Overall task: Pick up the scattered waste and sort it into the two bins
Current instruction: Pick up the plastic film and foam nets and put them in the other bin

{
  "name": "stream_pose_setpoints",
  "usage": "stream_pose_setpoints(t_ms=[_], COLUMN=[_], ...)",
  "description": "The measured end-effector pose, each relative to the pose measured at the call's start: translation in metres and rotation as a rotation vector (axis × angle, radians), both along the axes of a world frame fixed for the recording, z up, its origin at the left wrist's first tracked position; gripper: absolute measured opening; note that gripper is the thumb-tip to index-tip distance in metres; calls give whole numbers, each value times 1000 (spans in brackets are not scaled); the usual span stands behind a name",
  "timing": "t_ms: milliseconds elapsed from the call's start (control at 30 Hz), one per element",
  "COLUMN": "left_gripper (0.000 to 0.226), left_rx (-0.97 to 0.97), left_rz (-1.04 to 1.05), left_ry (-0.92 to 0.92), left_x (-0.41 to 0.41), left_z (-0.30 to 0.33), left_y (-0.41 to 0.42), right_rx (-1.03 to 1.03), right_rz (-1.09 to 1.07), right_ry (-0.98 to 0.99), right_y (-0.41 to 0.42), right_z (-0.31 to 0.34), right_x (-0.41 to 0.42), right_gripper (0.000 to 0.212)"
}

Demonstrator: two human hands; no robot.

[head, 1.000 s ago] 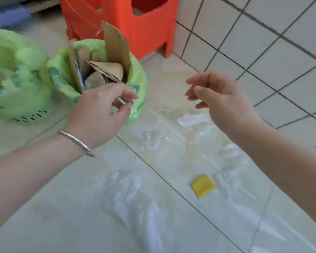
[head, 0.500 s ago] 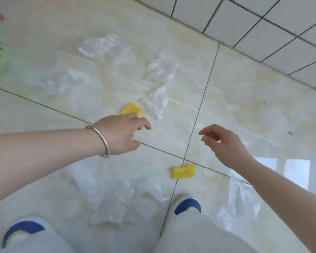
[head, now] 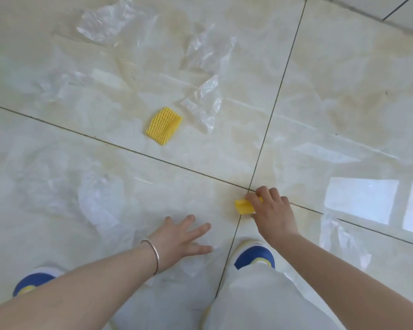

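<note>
The right hand (head: 273, 213) was down at the floor (head: 343, 103), its fingers curled round a small yellow foam piece (head: 243, 206) that lay just by the crossing of the tile joints, close in front of the right shoe (head: 254, 256); whether the piece was already lifted or only gripped where it lay could not be told. The left hand (head: 180, 236) was spread flat with fingers apart, holding nothing, over or against a crumpled clear plastic bag (head: 98, 206) near the person's feet, with a silver bangle (head: 153, 254) on the wrist and the left shoe (head: 34, 281) below it. Farther out, a second, larger yellow foam net (head: 163, 125) lay untouched on the tile beyond the joint line, and beside it a strip of clear plastic film (head: 205, 103). More clear plastic (head: 105, 22) lay crumpled toward the far left of the floor, and another piece (head: 339, 239) to the right of the right shoe. Neither bin was in view. Judged from this, the sorting was well short of finished: one foam piece was in hand, while the other foam net and several sheets of plastic were left to gather and carry to the bins.
</note>
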State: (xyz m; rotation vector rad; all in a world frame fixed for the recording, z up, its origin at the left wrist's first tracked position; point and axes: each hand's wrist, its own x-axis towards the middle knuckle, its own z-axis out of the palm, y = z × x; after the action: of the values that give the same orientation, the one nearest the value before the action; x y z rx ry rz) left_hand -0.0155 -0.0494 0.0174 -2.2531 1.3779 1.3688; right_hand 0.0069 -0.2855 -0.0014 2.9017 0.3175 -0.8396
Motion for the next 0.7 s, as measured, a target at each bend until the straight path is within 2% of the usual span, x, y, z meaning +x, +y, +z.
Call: stream_pose_setpoints(t_ms=[67, 133, 167, 200, 300, 433, 533, 600, 700], left_gripper=[69, 55, 47, 41, 19, 18, 34, 30, 32], left_rx=[-86, -173, -163, -178, -301, -461, -493, -424, -320], left_rz=[28, 81, 68, 57, 161, 575, 1044, 1295, 1437], left_ry=[-67, -120, -111, -117, -222, -317, -336, -366, -408], left_x=[-7, -8, -8, -7, 9, 51, 83, 102, 120], left_z=[-11, -21, -24, -29, -33, -32, -13, 0, 5], left_y=[5, 9, 11, 13, 9, 11, 22, 37, 70], right_rx=[89, 210, 283, 340, 401, 187, 117, 105, 51], right_rz=[-24, -143, -281, -460, -893, -1279, -1521, -1617, -1606], right_ry=[-36, -73, -124, -130, -159, -112, -39, 7, -40], right_y=[0, -3, -7, -12, -37, -68, -77, -76, -68], right_z=[-6, -4, -2, 3, 15, 25, 15, 6, -5], right_x=[4, 7, 8, 9, -2, -47, -73, -80, -79], right_gripper=[46, 25, 15, 14, 22, 44, 49, 48, 32])
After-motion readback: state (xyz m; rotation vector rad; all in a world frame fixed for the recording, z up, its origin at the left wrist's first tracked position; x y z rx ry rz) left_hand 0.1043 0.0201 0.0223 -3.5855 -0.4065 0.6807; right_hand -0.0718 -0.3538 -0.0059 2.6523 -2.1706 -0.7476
